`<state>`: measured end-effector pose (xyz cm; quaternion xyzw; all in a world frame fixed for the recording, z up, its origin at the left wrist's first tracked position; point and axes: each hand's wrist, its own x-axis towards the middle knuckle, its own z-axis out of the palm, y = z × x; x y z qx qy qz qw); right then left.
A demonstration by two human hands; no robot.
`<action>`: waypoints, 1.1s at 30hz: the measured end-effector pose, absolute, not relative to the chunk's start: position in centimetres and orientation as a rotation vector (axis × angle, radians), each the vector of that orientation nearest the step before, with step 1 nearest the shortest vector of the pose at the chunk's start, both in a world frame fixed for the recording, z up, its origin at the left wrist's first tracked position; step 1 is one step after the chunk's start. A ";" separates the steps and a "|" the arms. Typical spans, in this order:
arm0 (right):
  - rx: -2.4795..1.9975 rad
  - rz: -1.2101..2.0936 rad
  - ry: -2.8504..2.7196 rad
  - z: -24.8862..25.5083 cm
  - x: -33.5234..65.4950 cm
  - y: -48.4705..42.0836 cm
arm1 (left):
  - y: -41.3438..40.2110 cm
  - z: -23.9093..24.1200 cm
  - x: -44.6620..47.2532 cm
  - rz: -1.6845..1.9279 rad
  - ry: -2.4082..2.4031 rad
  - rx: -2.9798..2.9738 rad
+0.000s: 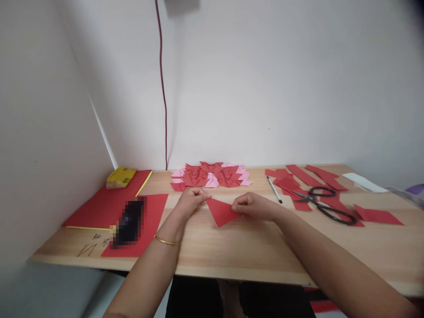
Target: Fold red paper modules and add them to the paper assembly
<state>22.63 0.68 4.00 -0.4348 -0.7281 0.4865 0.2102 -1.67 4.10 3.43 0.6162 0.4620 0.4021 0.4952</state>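
Observation:
A red paper triangle [221,211] lies on the wooden table [251,247] between my two hands. My left hand [190,201] has its fingers curled, pinching the triangle's left corner. My right hand [253,205] is closed too, its fingertips pressing the paper's right corner. A gold bangle sits on my left wrist. Just behind my hands lies a pile of folded red and pink paper pieces [212,176].
Black scissors [326,204] lie on red paper strips [306,177] at the right, with a pen [274,189] beside them. Red sheets [109,201], a yellow block [121,176] and a blurred dark object [128,223] sit at the left. White walls close in behind and left.

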 end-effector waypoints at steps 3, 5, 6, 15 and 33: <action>-1.219 1.506 -1.897 3.8 23.4 0.9 | 4.5 3.2 -2.1 0.996 1.097 1.422; -1.165 1.605 -1.764 3.4 23.4 1.1 | 4.6 3.1 -2.1 1.084 0.925 1.291; -1.114 1.665 -1.657 3.1 23.3 1.1 | 4.6 3.1 -2.1 1.124 0.805 1.205; -0.712 2.260 -1.015 1.6 20.1 0.1 | 2.5 2.2 0.7 0.916 0.484 1.073; -1.274 1.029 -1.748 2.4 19.5 0.5 | 3.4 2.5 1.2 1.333 0.714 0.714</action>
